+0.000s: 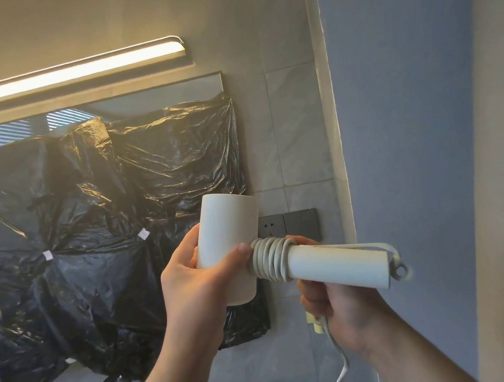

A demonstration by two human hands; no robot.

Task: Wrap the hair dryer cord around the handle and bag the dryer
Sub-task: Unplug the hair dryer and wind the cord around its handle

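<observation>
Winding the cord point(270, 260) onto the handle point(338, 263) of the hair dryer point(229, 244), holding the dryer up just in front of the wall socket point(302, 224), barrel upright to its left, handle pointing right below it. Gripping the barrel with the left hand point(191, 276), fingers and thumb clasped round it, thumb tip touching the first coil. Curling the right hand point(338, 309) under the handle, below the socket, seemingly clutching the slack cord and letting the loose tail point(338, 372) drop well below.

Judging the wrapping as under way: several tight turns packed beside the barrel, most of the handle remaining bare. Probably needing next another pass of slack over the handle, keeping tension and laying each turn beside the last, toward the hanging loop point(401, 269).

Seeing no obvious bag; only black plastic sheeting point(96, 199) hanging left of the socket.
</observation>
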